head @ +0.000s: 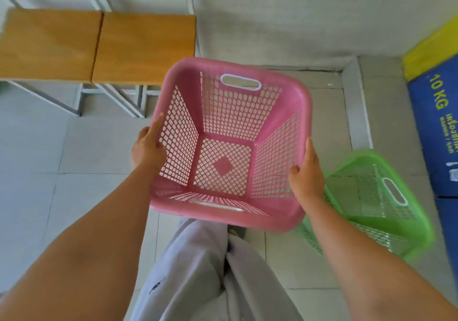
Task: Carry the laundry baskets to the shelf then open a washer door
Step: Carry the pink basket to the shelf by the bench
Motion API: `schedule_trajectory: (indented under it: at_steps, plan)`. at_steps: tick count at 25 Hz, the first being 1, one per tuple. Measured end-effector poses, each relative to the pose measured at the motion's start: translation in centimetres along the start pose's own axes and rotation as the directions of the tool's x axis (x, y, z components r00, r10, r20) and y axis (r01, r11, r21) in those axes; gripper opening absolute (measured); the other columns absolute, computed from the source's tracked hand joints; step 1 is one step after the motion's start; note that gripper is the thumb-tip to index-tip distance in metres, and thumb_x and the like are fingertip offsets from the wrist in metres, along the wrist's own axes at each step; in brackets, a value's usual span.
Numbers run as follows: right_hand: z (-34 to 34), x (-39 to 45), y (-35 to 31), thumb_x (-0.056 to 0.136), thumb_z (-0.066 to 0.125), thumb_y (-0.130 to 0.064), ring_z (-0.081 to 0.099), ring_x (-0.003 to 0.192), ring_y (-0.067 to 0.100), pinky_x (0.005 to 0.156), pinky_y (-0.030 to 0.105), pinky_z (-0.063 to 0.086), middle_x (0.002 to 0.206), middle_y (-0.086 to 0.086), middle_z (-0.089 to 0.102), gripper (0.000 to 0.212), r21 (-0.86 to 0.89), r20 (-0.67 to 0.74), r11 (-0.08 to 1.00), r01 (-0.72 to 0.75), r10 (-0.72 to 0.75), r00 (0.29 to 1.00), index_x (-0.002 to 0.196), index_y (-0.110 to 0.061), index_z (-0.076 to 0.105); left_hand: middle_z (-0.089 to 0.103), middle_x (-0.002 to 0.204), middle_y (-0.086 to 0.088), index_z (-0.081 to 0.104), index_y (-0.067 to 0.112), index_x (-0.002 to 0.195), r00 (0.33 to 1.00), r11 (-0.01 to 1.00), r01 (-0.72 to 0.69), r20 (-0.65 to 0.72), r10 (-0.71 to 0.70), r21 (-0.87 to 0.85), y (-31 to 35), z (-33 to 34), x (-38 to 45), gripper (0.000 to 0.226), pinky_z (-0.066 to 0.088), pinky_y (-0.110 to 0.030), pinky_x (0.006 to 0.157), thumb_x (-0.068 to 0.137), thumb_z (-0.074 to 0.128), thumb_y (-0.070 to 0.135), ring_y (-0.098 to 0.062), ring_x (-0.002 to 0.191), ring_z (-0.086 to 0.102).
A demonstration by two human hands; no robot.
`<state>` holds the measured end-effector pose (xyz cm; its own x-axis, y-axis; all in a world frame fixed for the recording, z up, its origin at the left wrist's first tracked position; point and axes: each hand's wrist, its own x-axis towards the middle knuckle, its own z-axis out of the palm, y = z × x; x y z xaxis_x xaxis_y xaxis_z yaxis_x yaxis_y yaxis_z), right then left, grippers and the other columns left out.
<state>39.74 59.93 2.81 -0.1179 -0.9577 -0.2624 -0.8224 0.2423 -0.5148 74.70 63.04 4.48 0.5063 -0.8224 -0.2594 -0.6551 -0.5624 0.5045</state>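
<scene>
An empty pink laundry basket (pixel 301 102) with lattice walls and white handle slots hangs in the air in front of me. My left hand (pixel 147 148) grips its left rim and my right hand (pixel 306 174) grips its right rim. A green laundry basket (pixel 396 221) of the same shape stands on the tiled floor to the right, partly hidden behind my right forearm. A blue washer front (pixel 436 132) marked "10 KG" fills the right edge.
Two wooden-topped tables (pixel 99 45) on white metal legs stand against the wall at the upper left. A raised tiled step (pixel 352 102) runs along the floor beside the washer. My legs in light trousers are below the basket.
</scene>
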Motion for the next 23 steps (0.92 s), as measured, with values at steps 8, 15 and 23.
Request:
schedule_trajectory:
  at_steps: [8, 15, 23]
  plan:
    - [3.5, -5.2, -10.1, 0.093, 0.052, -0.011, 0.053, 0.073, 0.008, 0.045, 0.011, 0.031, 0.147, 0.003, 0.040, 0.078, -0.145, 0.147, 0.967, 0.210, -0.189, 0.971, 0.153, -0.030, 0.006, 0.054, 0.131, -0.001, 0.037, 0.053, 0.138, 0.959, 0.959, 0.249, -0.102, -0.264, -0.135, -12.4, -6.6, -6.9, 0.077, 0.052, -0.038, 0.081, 0.080, 0.043, 0.003, -0.032, 0.101, 0.061]
    - [12.0, -11.5, -22.0, 0.093, 0.052, -0.012, 0.063, 0.090, 0.016, 0.059, 0.029, 0.059, 0.147, 0.002, 0.040, 0.080, -0.106, 0.222, 0.922, 0.371, -0.342, 0.913, 0.151, -0.037, 0.004, 0.052, 0.127, 0.000, 0.036, 0.048, 0.141, 0.898, 0.901, 0.365, -0.167, -0.408, -0.235, -25.9, -14.6, -9.6, 0.073, 0.042, -0.029, 0.065, 0.084, 0.043, 0.003, -0.017, 0.090, 0.052]
    - [23.0, -18.7, -35.9, 0.096, 0.048, -0.013, 0.052, 0.126, 0.029, 0.090, 0.045, 0.052, 0.153, 0.004, 0.033, 0.075, -0.062, 0.320, 0.900, 0.431, -0.392, 0.863, 0.152, -0.035, 0.003, 0.052, 0.130, 0.003, 0.036, 0.050, 0.140, 0.838, 0.874, 0.421, -0.264, -0.478, -0.243, -39.9, -25.1, -8.7, 0.065, 0.056, -0.039, 0.076, 0.090, 0.042, 0.009, -0.025, 0.104, 0.057]
